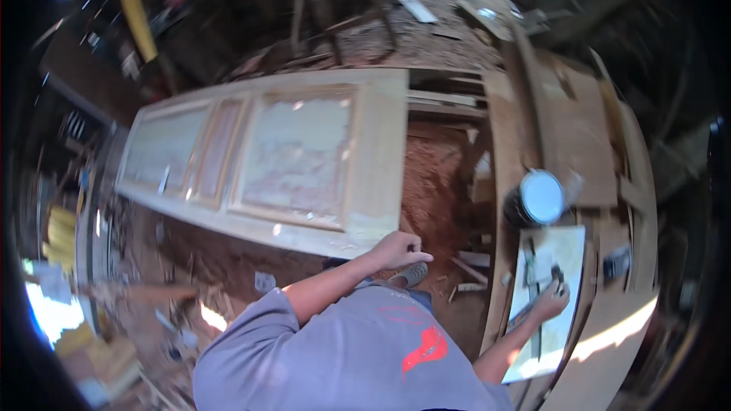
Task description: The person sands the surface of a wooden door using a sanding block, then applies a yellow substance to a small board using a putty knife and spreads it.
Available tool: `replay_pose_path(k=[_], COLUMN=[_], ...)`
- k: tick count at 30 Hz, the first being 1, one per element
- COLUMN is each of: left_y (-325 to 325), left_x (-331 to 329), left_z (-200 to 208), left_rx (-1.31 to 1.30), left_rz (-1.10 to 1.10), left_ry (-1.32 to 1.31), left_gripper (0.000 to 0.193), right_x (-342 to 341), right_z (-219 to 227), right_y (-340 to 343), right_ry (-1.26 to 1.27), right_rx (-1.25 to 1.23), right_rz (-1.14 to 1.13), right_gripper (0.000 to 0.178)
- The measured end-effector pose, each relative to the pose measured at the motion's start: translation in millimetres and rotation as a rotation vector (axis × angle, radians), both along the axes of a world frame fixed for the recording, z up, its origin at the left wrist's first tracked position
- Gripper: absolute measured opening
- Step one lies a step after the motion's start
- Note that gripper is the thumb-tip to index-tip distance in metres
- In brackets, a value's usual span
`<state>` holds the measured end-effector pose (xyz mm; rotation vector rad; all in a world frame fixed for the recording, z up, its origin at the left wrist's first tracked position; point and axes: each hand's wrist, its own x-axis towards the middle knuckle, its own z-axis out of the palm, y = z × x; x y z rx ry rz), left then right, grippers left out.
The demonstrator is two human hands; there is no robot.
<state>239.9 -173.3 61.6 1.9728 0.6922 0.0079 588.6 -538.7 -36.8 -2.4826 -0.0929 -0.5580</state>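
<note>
My left hand point(397, 250) is held beside the near right corner of a pale wooden panelled door point(377, 156). Its fingers are curled in, and nothing shows between them. On the right, my right hand point(550, 303) reaches over a white board point(560, 335) lying on the bench. Its fingers are closed around a small dark object point(558, 274), too blurred to name. A long thin dark strip point(539, 342) lies on the board under that hand. Just beyond the board stands a dark can with a whitish lid point(542, 196).
A wooden bench point(499, 144) runs along the right, with a brown sheet point(571, 137) and a small dark box point(617, 262) on it. Reddish sawdust point(434, 175) and wood scraps cover the floor between door and bench. My shoe point(411, 274) shows below my left hand.
</note>
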Motion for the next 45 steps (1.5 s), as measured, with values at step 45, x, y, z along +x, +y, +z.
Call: replay_pose_path(k=[45], left_y=[216.4], left_x=[-946.3], left_z=[-63.0], left_rx=[0.075], left_rz=[1.415], left_ry=[-0.192], left_gripper=[0.024], right_x=[-1073.8], right_z=[12.6], right_y=[754.4], right_ry=[1.308], right_rx=[0.126], right_rz=[1.74], right_gripper=[0.02])
